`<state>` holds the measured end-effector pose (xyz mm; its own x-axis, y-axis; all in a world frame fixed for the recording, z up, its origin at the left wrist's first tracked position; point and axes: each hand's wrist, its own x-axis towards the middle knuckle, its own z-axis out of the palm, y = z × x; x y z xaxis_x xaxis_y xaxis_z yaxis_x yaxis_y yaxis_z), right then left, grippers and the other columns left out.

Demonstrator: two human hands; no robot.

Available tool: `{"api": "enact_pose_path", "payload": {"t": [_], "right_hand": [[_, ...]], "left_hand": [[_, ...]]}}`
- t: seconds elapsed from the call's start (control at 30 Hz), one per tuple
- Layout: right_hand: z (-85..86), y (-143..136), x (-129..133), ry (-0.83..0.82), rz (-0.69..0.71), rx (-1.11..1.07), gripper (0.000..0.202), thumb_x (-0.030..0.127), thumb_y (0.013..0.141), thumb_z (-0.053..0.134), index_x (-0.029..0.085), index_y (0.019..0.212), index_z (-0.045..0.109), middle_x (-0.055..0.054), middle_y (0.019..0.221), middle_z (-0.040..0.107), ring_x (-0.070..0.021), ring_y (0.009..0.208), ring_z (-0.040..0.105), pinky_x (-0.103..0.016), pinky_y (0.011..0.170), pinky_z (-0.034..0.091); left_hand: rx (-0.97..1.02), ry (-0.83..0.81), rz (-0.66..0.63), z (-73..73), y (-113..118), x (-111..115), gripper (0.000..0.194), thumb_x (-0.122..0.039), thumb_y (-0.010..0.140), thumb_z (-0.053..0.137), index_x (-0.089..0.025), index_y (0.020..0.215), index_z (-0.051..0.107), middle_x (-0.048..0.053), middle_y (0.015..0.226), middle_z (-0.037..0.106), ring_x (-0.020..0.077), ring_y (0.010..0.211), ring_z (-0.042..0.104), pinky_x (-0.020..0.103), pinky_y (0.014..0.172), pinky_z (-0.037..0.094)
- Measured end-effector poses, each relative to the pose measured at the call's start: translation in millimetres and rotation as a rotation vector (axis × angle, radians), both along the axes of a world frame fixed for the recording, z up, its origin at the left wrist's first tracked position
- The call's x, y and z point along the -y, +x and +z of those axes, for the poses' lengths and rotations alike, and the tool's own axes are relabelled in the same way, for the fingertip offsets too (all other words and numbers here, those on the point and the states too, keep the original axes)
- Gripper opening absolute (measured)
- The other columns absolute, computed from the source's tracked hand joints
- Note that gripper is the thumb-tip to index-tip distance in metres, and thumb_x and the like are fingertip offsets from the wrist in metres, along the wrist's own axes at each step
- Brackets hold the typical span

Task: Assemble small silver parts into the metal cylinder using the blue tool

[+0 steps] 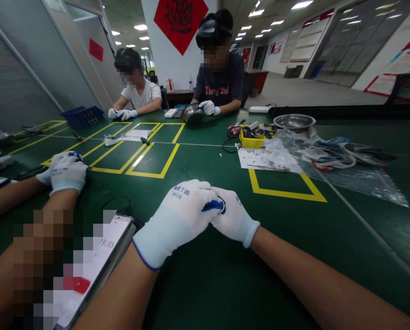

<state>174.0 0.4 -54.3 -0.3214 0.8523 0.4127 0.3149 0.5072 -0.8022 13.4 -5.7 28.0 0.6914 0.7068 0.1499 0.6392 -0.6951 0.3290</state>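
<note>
My left hand point(182, 215) and my right hand point(230, 213), both in white gloves with blue palms, meet at the middle of the view above the green table point(205, 160). The fingers of both are curled in and touch one another. A small curved edge shows between them beside the blue palm, too little of it to name. What either hand holds, if anything, is hidden. A phone point(98, 266) showing 19:05 lies to the left of my left forearm.
A co-worker's gloved hands point(69, 172) rest at the left. Across the table sit two people, one holding a metal bowl point(193, 113). A yellow bin point(252, 140), a steel basin point(294, 122), plastic bags point(369, 178), a screwdriver point(145, 140) and a blue crate point(81, 117) stand or lie farther back.
</note>
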Motion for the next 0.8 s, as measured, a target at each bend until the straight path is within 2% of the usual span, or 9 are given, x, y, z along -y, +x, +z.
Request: {"api": "enact_pose_path", "payload": {"t": [0.17,0.43,0.63,0.8], "right_hand": [[1.1,-0.6,0.5,-0.016,0.000,-0.022,0.007,0.022,0.085,0.068,0.021,0.080,0.063,-0.002,0.080,0.069,-0.0207,0.077,0.067,-0.038,0.076,0.056],[3.4,0.5,0.7,-0.026,0.020,-0.035,0.008,0.028,0.088,0.067,0.022,0.084,0.063,-0.003,0.083,0.069,-0.0213,0.079,0.066,-0.039,0.079,0.057],[1.2,0.1,0.5,-0.002,0.002,-0.005,0.009,0.026,0.086,0.064,0.021,0.080,0.060,-0.003,0.081,0.069,-0.0208,0.076,0.066,-0.039,0.075,0.056],[2.3,0.6,1.6,-0.033,-0.012,0.008,0.011,0.021,0.083,0.067,0.022,0.076,0.059,-0.001,0.077,0.067,-0.0189,0.072,0.063,-0.036,0.072,0.055]], "left_hand": [[0.007,0.031,0.045,0.5,2.5,1.5,0.012,-0.016,0.092,0.065,-0.020,0.087,0.076,0.005,0.097,0.071,0.0220,0.096,0.065,0.040,0.093,0.054],[0.106,-0.044,0.165,1.1,6.5,-0.5,0.012,-0.021,0.089,0.072,-0.018,0.078,0.071,0.003,0.087,0.067,0.0198,0.085,0.064,0.035,0.081,0.054],[0.042,0.019,0.086,1.3,3.1,-0.1,0.013,-0.018,0.092,0.067,-0.019,0.081,0.074,0.004,0.089,0.067,0.0194,0.086,0.065,0.034,0.081,0.054],[-0.002,0.108,0.044,0.4,0.8,3.1,0.010,-0.018,0.093,0.066,-0.019,0.091,0.076,0.005,0.098,0.071,0.0210,0.093,0.066,0.039,0.091,0.055]]}}
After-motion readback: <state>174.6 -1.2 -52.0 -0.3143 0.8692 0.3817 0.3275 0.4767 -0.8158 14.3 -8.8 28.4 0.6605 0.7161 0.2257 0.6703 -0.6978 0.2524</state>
